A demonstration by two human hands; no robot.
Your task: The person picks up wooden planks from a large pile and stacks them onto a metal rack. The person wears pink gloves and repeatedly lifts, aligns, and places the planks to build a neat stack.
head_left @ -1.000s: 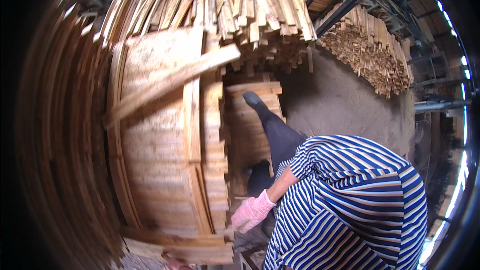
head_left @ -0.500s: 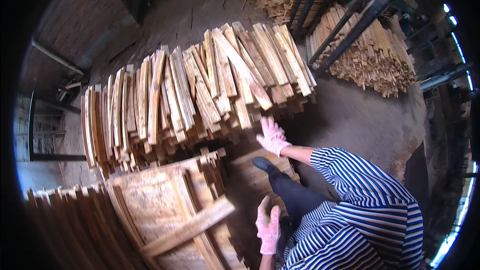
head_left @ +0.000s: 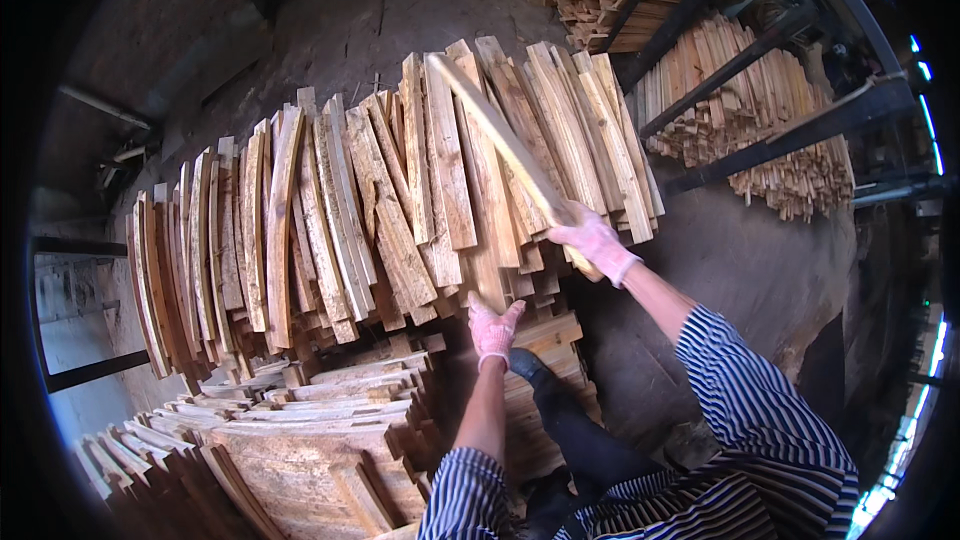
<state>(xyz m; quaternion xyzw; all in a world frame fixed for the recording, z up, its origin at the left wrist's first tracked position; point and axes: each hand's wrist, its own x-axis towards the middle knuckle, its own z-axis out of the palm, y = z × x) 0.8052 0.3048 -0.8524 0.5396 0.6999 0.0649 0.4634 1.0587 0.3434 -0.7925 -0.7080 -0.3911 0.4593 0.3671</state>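
Observation:
My right hand (head_left: 594,246), in a pink knit glove, is closed around the near end of a long wooden plank (head_left: 505,140). That plank slants up and left across the top of a wide pile of planks (head_left: 375,210). My left hand (head_left: 492,330), gloved in pink too, is at the near end of another wooden plank (head_left: 487,275) jutting from the pile's front edge. This end sits between its thumb and fingers, which appear to grip it; the palm side is hidden.
A stack of boards (head_left: 310,450) stands at the near left. More planks (head_left: 555,340) lie low by my foot. Dark metal beams (head_left: 790,145) cross at the right, before further wood piles (head_left: 740,90). A metal frame (head_left: 90,370) stands at the far left.
My right hand has closed on the slanting plank and its near end has shifted right. My left hand has risen from near my leg to the pile's front edge. The view has shifted.

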